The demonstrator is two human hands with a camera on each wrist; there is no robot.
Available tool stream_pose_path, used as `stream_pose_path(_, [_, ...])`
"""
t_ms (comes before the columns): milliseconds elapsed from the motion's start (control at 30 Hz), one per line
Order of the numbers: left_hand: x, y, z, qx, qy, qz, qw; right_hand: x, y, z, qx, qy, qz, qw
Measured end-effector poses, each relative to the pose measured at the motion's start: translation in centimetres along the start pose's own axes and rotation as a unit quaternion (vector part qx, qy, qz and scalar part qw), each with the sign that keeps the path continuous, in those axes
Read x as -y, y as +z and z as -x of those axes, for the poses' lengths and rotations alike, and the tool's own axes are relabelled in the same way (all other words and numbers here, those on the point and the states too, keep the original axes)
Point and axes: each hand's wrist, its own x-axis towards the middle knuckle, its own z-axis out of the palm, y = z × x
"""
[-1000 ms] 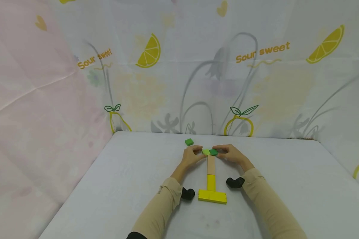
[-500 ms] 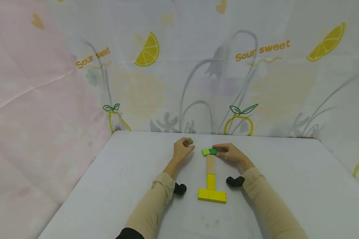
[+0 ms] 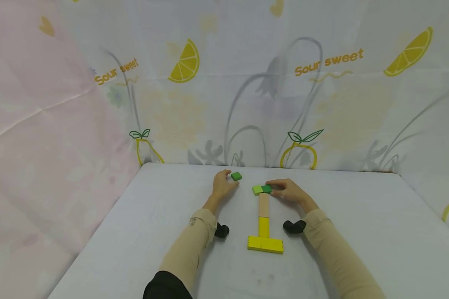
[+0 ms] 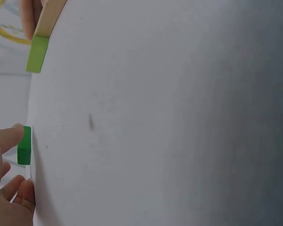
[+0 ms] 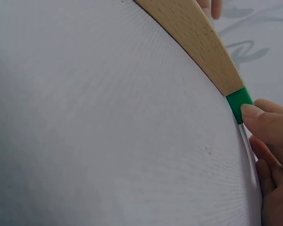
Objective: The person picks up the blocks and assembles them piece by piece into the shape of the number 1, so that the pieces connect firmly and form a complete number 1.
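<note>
My left hand [image 3: 224, 185] is at a loose green block [image 3: 236, 176] near the table's back edge. Its thumb and fingers are spread to either side, and in the left wrist view the thumb tip is at the corner of that green block [image 4: 24, 146]. My right hand [image 3: 289, 192] pinches a dark green block [image 3: 267, 189] between thumb and fingers. Against that block lies a light green block [image 3: 257, 190]. Both sit at the far end of a plain wooden block [image 3: 263, 204]. The right wrist view shows my thumb on the dark green block [image 5: 238, 101].
A yellow block [image 3: 263, 227] continues the line toward me, ending at yellow blocks [image 3: 265, 244] laid crosswise. All lie on a white table [image 3: 142, 241]. Behind it hangs a lemon-print cloth [image 3: 217, 104]. Black wrist mounts [image 3: 294, 227] stick out inside both sleeves.
My left hand has left the light green block and reached left to the loose green block. Its fingers have since spread and drawn slightly left. My right hand stays at the dark green block.
</note>
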Motion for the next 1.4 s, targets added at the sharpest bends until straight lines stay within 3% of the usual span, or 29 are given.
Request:
stream_pose_path(200, [2.7,2.9,-1.2,0.011,-0.003,-0.045,0.9989,-0.2,0.1,0.0,0.006,-0.006,-0.005,1.0])
stream_pose_path(233, [2.6,2.8,-1.4,0.029,-0.008,-0.047,0.9984,-0.2,0.1,0.0,0.008,-0.007,-0.004,0.9999])
stream_pose_path(333, [1.6,2.1,-1.4,0.04,0.001,-0.058,0.9975,-0.2,0.1,0.0,0.006,-0.006,-0.001,1.0])
stream_pose_path(433, [-3.0,-1.7,-0.5,0.077,-0.024,-0.033,0.9962,0.0,0.0,0.1,-0.001,-0.004,0.006,1.0])
stream_pose_path(467, [-4.8,-3.0,0.0,0.075,-0.034,-0.026,0.9963,0.2,0.0,0.2,-0.002,-0.004,0.01,0.9999])
stream_pose_path(567, [-10.0,-6.8,1.4,0.106,-0.089,-0.008,0.9904,1.2,0.2,0.5,-0.003,-0.006,0.014,0.9999])
stream_pose_path(633, [-11.7,-7.8,2.2,0.099,-0.096,-0.015,0.9903,2.1,0.2,0.8,-0.001,-0.007,0.012,0.9999])
stream_pose_path(700, [-12.7,-8.2,2.7,0.092,-0.099,-0.025,0.9905,3.0,0.2,1.0,0.001,-0.006,0.009,0.9999])
stream_pose_path(933, [-13.3,-8.1,2.7,0.082,-0.106,-0.052,0.9896,4.3,-0.2,1.3,0.001,0.003,0.014,0.9999])
stream_pose_path(1200, [-13.3,-8.6,2.8,0.091,-0.097,-0.046,0.99,0.6,0.2,0.2,-0.008,0.01,0.012,0.9998])
stream_pose_path(1400, [-13.4,-8.8,3.4,0.12,-0.073,-0.024,0.9898,0.1,0.1,0.0,-0.006,0.002,0.004,1.0])
